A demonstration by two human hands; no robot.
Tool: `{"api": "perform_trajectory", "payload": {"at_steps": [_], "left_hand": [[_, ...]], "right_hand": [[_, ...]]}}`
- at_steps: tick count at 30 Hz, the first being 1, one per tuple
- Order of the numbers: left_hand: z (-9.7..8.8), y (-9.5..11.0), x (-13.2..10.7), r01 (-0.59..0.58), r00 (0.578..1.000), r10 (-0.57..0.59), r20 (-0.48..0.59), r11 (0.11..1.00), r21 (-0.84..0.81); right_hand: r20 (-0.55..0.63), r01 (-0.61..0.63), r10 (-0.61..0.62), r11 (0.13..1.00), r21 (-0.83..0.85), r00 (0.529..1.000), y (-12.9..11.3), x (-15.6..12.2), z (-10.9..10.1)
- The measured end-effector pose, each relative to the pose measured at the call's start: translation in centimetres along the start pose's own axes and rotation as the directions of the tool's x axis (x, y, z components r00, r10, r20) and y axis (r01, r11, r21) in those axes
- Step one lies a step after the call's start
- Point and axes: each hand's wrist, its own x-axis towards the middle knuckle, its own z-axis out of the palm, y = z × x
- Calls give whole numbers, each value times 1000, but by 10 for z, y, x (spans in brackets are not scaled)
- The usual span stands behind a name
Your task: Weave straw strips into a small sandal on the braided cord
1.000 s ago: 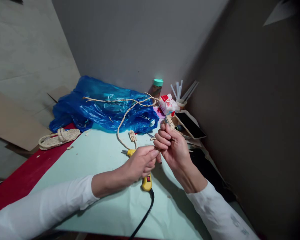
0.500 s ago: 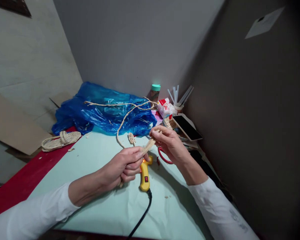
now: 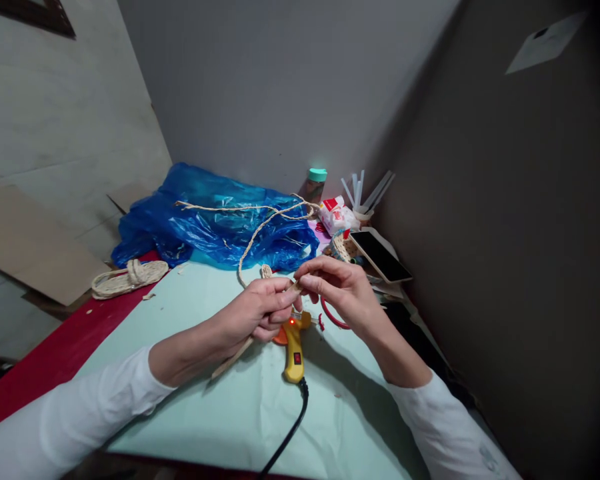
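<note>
My left hand (image 3: 260, 308) is closed around a flat tan fibre strip (image 3: 233, 359), whose tail hangs out below the fist toward the lower left. At the strip's upper end, my right hand (image 3: 337, 287) pinches it with thumb and forefinger, close against the left fingertips. Just under both hands lies a yellow glue gun (image 3: 295, 353) with a red light lit and a black cord (image 3: 293, 427) running toward me. A braided cord (image 3: 253, 247) trails from behind my left hand up onto a blue plastic bag (image 3: 205, 227). A small woven piece (image 3: 266, 271) lies just beyond my fingers.
A woven slipper (image 3: 130, 278) rests on the red cloth (image 3: 35, 367) at left. Red-handled scissors (image 3: 333, 315), partly hidden, lie beside my right wrist. A phone or tablet (image 3: 380, 256), a green-lidded jar (image 3: 316, 183) and glue sticks (image 3: 377, 191) in a cup stand at back right.
My hands have come together along the strip, shortening the span between them. More of its tail now shows below my left hand. The view has shifted slightly.
</note>
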Motion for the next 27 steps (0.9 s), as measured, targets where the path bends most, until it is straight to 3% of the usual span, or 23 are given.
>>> {"api": "perform_trajectory", "payload": {"at_steps": [3, 5, 9, 15, 21, 27], "left_hand": [[-1, -7, 2, -26, 1000, 25, -8, 998, -60], [1, -11, 3, -45, 999, 45, -6, 993, -105], [2, -15, 3, -25, 999, 33, 38, 982, -189], [0, -14, -4, 19, 998, -6, 60, 977, -214], [4, -17, -10, -6, 1000, 10, 18, 981, -193], [2, -11, -17, 12, 1000, -13, -14, 998, -70]], "right_hand": [[-146, 33, -29, 999, 27, 989, 4, -1, 6], [-210, 29, 4, 988, 152, 978, 6, -3, 12], [-219, -45, 152, 903, 428, 964, 5, -5, 18], [-190, 83, -62, 991, 103, 980, 1, -9, 16], [-216, 70, -8, 956, 285, 976, 6, -8, 18], [-41, 116, -113, 991, 66, 993, -4, -7, 10]]}}
